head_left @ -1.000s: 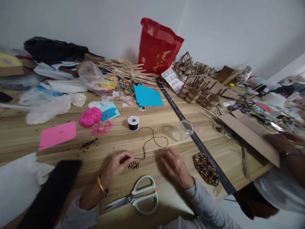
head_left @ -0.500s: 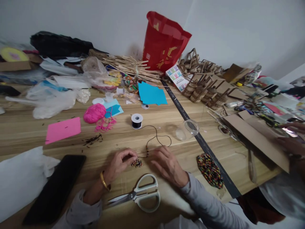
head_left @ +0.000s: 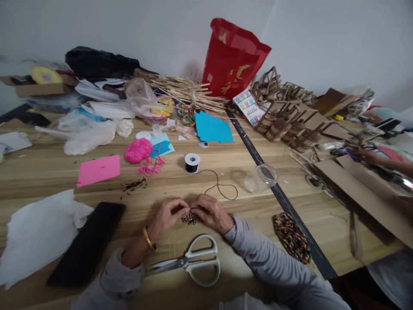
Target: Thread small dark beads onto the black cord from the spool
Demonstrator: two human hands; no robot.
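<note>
In the head view, two bare hands meet over the table (head_left: pixel 167 181): the left hand (head_left: pixel 169 213) and the right hand (head_left: pixel 209 211), their fingertips touching or almost so. On each, thumb and forefinger curve in to a narrow pinch; whether the tips are fully closed, and on what, is too small to tell.

One black cord (head_left: pixel 218 178) leaves one spool (head_left: pixel 192 162), makes a single loop on the wood and goes out of sight at the back of the right hand's fingers, so its near end is hidden at the grip. One little cluster of beads (head_left: pixel 189 219) lies right under the joined fingertips, on the near side; they are too small and partly covered to count. The spool stands upright beyond the hands.

One pair of scissors (head_left: pixel 190 260) lies between the forearms, blades to the left, with two pale handle loops. One heap of bead strands (head_left: pixel 292 237) is well to the right of the right hand, and one clear jar (head_left: pixel 266 174) lies tipped on its side beyond it.

To the left are one pink sheet (head_left: pixel 99 169), one ball of pink yarn (head_left: pixel 138 150) and one black slab (head_left: pixel 87 245). One red bag (head_left: pixel 234 60) stands at the back.
</note>
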